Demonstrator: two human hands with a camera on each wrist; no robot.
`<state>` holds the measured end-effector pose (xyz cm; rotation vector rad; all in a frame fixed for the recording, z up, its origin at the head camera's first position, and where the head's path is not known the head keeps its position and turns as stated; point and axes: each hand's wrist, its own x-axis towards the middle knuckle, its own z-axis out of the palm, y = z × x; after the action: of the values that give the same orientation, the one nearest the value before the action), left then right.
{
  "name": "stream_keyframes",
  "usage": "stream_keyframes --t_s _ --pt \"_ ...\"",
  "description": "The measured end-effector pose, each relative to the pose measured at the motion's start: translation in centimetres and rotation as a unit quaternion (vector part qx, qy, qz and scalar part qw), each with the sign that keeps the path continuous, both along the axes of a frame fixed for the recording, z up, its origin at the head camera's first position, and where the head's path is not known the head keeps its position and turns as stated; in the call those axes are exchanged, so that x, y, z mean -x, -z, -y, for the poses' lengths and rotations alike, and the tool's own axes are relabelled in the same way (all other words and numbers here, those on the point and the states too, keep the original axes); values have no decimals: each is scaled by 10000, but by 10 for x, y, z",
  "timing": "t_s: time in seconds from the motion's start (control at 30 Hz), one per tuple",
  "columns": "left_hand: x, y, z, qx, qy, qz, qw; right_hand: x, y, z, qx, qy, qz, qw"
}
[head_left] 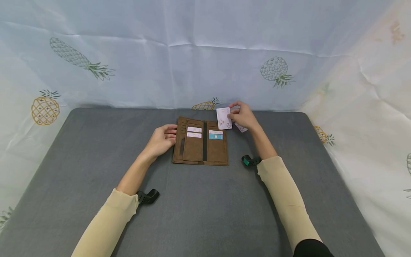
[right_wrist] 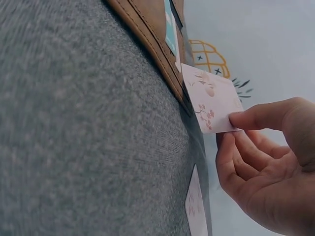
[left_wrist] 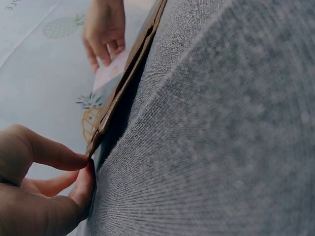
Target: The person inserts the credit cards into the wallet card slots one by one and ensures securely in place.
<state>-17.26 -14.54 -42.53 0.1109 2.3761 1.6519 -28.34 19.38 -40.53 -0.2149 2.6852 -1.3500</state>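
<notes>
A brown wallet (head_left: 193, 153) lies spread on the grey table, cards tucked in slots on both halves. My left hand (head_left: 159, 140) pinches its left edge between thumb and fingers; the left wrist view shows that edge (left_wrist: 123, 91) lifted slightly from the cloth. Over the wallet's upper right corner, my right hand (head_left: 243, 116) holds a pale pink card (right_wrist: 211, 101) with a flower print, thumb on its printed face. A similar card (head_left: 240, 127) lies on the table under the right hand, partly hidden by it.
The grey tabletop (head_left: 199, 210) stretches around the wallet. Behind it hangs a pale curtain (head_left: 154, 78) printed with pineapples. Black wrist devices (head_left: 149, 196) sit at both sleeve cuffs, close above the table.
</notes>
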Motion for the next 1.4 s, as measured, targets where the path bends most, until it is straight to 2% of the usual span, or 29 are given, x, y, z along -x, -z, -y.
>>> stream_keyframes --t_s 0.43,0.93,1.4 --pt "-1 -1 -2 -30 -32 57 10000 6 2 17 117 -488 -33 9987" --pt "0 -1 -1 -58 -27 67 10000 3 4 27 315 -377 336 9982" --pt "1 0 -1 28 -43 7 10000 -3 1 31 325 -295 374 9983"
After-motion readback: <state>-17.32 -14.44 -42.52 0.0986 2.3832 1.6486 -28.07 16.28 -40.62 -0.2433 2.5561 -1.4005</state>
